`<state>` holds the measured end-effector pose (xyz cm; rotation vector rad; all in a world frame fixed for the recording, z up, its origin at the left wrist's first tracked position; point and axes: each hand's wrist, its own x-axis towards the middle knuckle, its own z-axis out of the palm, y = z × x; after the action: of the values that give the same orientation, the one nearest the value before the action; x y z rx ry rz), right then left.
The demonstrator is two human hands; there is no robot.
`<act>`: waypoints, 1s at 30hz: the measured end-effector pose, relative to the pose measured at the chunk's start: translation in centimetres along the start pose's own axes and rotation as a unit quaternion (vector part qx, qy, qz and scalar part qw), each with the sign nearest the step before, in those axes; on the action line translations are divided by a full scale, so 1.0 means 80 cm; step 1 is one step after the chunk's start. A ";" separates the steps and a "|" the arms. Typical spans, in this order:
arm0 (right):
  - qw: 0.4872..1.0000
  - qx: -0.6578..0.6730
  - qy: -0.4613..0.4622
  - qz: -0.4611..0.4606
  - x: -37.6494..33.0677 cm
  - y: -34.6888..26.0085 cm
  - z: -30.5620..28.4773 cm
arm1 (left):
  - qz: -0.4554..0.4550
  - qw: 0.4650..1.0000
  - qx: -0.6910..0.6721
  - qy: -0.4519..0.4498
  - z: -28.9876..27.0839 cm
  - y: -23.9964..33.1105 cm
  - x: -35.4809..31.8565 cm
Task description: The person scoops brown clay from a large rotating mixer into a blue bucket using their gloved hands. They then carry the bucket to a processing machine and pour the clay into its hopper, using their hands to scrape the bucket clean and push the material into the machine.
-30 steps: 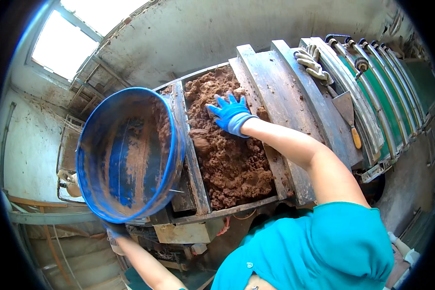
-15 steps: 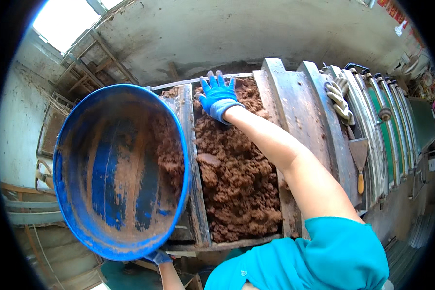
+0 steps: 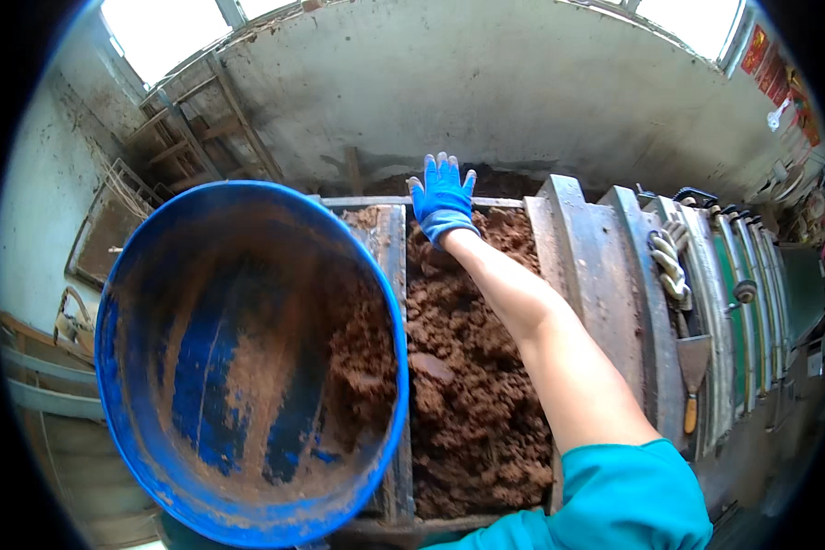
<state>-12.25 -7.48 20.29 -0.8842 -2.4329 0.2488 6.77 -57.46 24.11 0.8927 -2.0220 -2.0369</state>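
Observation:
My right hand (image 3: pixel 445 202), in a blue glove with dirt-greyed fingertips, is open with its fingers spread at the far end of a trough. Under and before it lies crumbly reddish-brown, clay-like material (image 3: pixel 472 403) that fills the trough. To the left, a large blue round tub (image 3: pixel 396 302) is tilted with its mouth toward me. Its inside is smeared brown, and a heap of the same material (image 3: pixel 362 367) clings along its right side. My left hand does not show; the tub's lower rim is near where the view ends.
Right of the trough stand metal ridges (image 3: pixel 605 275), pale work gloves (image 3: pixel 671 261) and a scraper with a wooden handle (image 3: pixel 693 371). Farther right is a row of metal rods (image 3: pixel 752 293). A wall (image 3: pixel 522 101) rises behind, with a wooden frame (image 3: pixel 192 137) leaning at the left.
The view has shifted, so the tub and trough sit lower. The tub's mouth appears larger and nearer. My left hand, earlier at the tub's lower rim, has dropped out of sight. My right hand stays spread.

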 end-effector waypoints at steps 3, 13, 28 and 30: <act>0.999 0.008 0.036 -0.015 0.001 0.011 -0.030 | 0.011 1.000 -0.026 0.000 -0.015 -0.007 0.011; 0.992 -0.044 -0.085 -0.083 -0.073 -0.022 -0.040 | -0.015 0.999 0.017 0.046 -0.017 -0.013 -0.019; 0.982 -0.002 -0.170 -0.087 -0.132 -0.003 -0.117 | 0.097 0.992 -0.083 -0.027 -0.050 -0.039 0.032; 0.961 -0.042 -0.250 -0.111 -0.210 -0.007 -0.136 | 0.089 0.979 -0.177 -0.055 -0.036 -0.033 0.040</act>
<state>4.17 -18.77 22.56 -0.6253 -3.0048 0.3181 6.34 -61.27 20.86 0.5227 -1.6379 -2.2804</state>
